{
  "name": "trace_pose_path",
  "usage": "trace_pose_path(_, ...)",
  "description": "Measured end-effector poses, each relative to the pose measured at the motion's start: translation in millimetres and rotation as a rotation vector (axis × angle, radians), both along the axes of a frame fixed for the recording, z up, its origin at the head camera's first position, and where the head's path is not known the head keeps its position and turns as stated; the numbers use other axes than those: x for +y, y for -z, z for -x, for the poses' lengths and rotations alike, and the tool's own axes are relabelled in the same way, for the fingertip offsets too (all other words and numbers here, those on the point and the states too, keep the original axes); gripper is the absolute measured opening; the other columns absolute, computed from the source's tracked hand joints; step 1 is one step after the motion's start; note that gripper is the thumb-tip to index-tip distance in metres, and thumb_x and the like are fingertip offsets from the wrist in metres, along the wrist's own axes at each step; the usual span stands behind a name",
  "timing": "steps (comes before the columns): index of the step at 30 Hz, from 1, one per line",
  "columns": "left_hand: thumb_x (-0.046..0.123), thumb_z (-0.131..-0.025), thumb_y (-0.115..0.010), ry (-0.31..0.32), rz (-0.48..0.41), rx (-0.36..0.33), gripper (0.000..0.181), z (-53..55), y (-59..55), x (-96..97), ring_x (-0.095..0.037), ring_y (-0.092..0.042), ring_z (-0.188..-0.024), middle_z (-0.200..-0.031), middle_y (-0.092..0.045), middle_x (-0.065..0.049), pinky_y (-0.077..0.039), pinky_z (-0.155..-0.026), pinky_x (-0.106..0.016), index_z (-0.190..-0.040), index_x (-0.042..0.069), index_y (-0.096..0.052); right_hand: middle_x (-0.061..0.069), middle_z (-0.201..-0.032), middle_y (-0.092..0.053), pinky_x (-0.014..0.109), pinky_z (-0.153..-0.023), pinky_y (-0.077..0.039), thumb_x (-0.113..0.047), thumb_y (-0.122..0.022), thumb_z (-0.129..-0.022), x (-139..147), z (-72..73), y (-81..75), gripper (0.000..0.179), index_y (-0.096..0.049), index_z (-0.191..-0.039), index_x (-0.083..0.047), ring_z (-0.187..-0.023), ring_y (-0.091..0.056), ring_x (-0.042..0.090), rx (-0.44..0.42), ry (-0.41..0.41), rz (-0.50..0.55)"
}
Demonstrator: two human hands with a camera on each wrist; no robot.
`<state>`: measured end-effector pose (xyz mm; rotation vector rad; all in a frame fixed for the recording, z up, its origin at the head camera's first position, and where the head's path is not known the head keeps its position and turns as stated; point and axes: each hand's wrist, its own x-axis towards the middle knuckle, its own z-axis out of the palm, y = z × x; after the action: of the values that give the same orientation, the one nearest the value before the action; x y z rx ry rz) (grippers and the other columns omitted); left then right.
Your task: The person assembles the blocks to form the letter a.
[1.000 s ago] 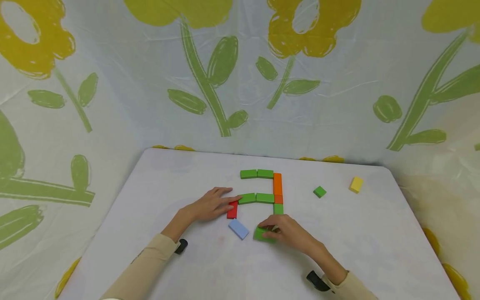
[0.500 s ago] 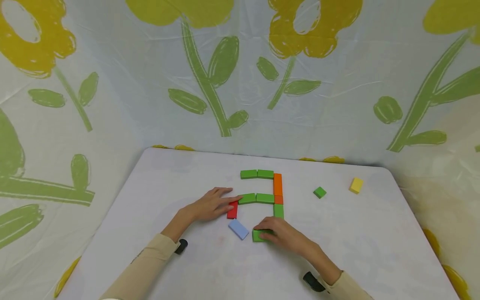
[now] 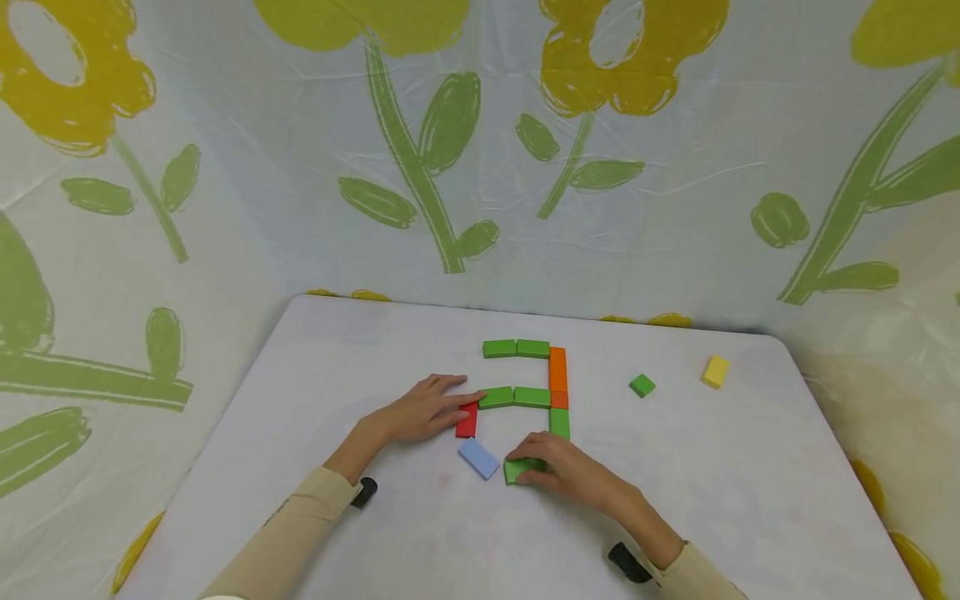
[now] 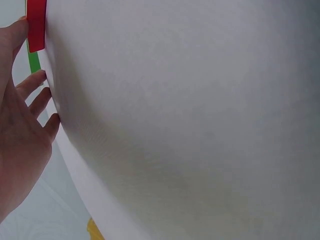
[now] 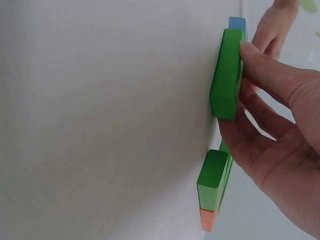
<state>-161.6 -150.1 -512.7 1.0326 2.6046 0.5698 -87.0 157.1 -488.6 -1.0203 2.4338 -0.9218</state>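
Note:
My right hand (image 3: 570, 471) pinches a green block (image 3: 519, 471) between thumb and fingers, low over the table near the front of the block outline. In the right wrist view that green block (image 5: 228, 75) shows its long side, the thumb tip at its upper edge. My left hand (image 3: 423, 408) lies with fingers extended, thumb on a red block (image 3: 466, 423) and forefinger reaching to a green block (image 3: 497, 397) beside it. The left wrist view shows the thumb against the red block (image 4: 37, 25), the other fingers spread. A light blue block (image 3: 478, 459) lies slanted between the hands.
Two green blocks (image 3: 516, 349) form the far row, joined by orange blocks (image 3: 558, 371) down the right side. Another green block (image 3: 559, 422) continues that side, close to my right fingers. A small green block (image 3: 642, 385) and a yellow block (image 3: 716, 372) lie apart at right.
My right hand has shifted slightly left and toward me with the green block, which has turned straighter, its end now nearer the light blue block. The left hand has kept its place.

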Motion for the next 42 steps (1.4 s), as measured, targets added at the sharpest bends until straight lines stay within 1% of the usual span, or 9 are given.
trace_pose_path(5,0.038,-0.109,-0.049,-0.002,0.002,-0.005,0.051,-0.1,0.7,0.6,-0.039,-0.028,-0.148,-0.164,-0.031,-0.013,-0.027,-0.118,-0.058,-0.159,0.032,-0.040,-0.001,-0.117,-0.071,0.034,-0.099,-0.053,-0.016,-0.075,-0.095,-0.1,2.3,2.7,0.028,-0.072,-0.122,-0.007,-0.110,-0.064,0.018,-0.056,-0.007,0.031)
trace_pose_path(9,0.038,-0.109,-0.049,-0.002,-0.005,-0.004,0.051,-0.3,1.3,0.9,-0.039,-0.028,-0.147,-0.164,-0.031,-0.013,-0.028,-0.118,-0.059,-0.159,0.032,-0.041,0.000,-0.117,-0.072,0.034,-0.098,-0.053,-0.016,-0.075,-0.096,0.0,3.7,3.2,0.028,-0.072,-0.121,-0.007,-0.110,-0.064,0.019,-0.048,-0.024,0.052)
trace_pose_path(15,0.038,-0.109,-0.049,0.003,-0.009,0.010,0.051,0.2,3.2,0.7,-0.039,-0.029,-0.147,-0.163,-0.032,-0.013,-0.030,-0.117,-0.059,-0.159,0.032,-0.041,-0.001,-0.116,-0.072,0.033,-0.097,-0.053,-0.017,-0.075,-0.096,-0.2,5.6,3.7,0.027,-0.072,-0.121,-0.007,-0.108,-0.064,0.016,-0.052,-0.040,0.048)
trace_pose_path(23,0.035,-0.109,-0.050,0.013,-0.025,-0.006,0.051,1.3,-1.0,1.9,-0.039,-0.030,-0.146,-0.163,-0.033,-0.015,-0.030,-0.117,-0.058,-0.158,0.028,-0.042,-0.004,-0.117,-0.071,0.033,-0.098,-0.053,-0.020,-0.074,-0.096,-0.3,5.1,2.1,0.027,-0.072,-0.122,-0.009,-0.109,-0.064,0.014,-0.057,-0.049,0.035)
trace_pose_path(33,0.032,-0.108,-0.053,0.014,-0.044,-0.035,0.052,2.5,-3.4,4.0,-0.041,-0.030,-0.146,-0.162,-0.033,-0.018,-0.031,-0.116,-0.060,-0.159,0.025,-0.042,-0.003,-0.120,-0.071,0.034,-0.100,-0.052,-0.020,-0.073,-0.097,4.2,7.8,0.4,0.028,-0.072,-0.123,-0.010,-0.113,-0.063,0.014,-0.055,-0.050,0.050)
trace_pose_path(35,0.031,-0.108,-0.053,0.017,-0.048,-0.028,0.053,2.8,-3.1,4.3,-0.041,-0.031,-0.145,-0.162,-0.033,-0.018,-0.032,-0.115,-0.061,-0.159,0.024,-0.042,-0.002,-0.119,-0.071,0.034,-0.099,-0.052,-0.019,-0.072,-0.098,8.0,8.2,1.0,0.027,-0.071,-0.123,-0.009,-0.112,-0.064,0.016,-0.041,-0.025,0.070)
trace_pose_path(38,0.032,-0.108,-0.053,0.010,-0.050,-0.016,0.053,2.8,-0.9,4.8,-0.042,-0.032,-0.145,-0.162,-0.034,-0.018,-0.032,-0.115,-0.061,-0.159,0.025,-0.042,0.001,-0.118,-0.071,0.037,-0.098,-0.053,-0.013,-0.072,-0.097,16.4,8.4,1.5,0.026,-0.071,-0.122,-0.007,-0.110,-0.064,0.018,0.023,0.042,0.109)
trace_pose_path(40,0.033,-0.108,-0.053,-0.002,-0.053,-0.011,0.053,2.3,0.9,5.1,-0.041,-0.032,-0.145,-0.161,-0.035,-0.017,-0.032,-0.115,-0.060,-0.159,0.025,-0.042,0.002,-0.117,-0.071,0.038,-0.096,-0.054,-0.009,-0.073,-0.096,22.9,8.7,1.3,0.025,-0.071,-0.120,-0.006,-0.109,-0.064,0.020,0.087,0.095,0.130)
trace_pose_path(42,0.033,-0.108,-0.053,-0.018,-0.071,-0.012,0.052,0.8,2.0,6.0,-0.039,-0.032,-0.145,-0.160,-0.036,-0.017,-0.033,-0.115,-0.060,-0.158,0.024,-0.043,0.003,-0.116,-0.070,0.039,-0.094,-0.054,-0.005,-0.075,-0.093,29.2,9.0,1.9,0.025,-0.072,-0.118,-0.005,-0.108,-0.063,0.021,0.176,0.139,0.133)
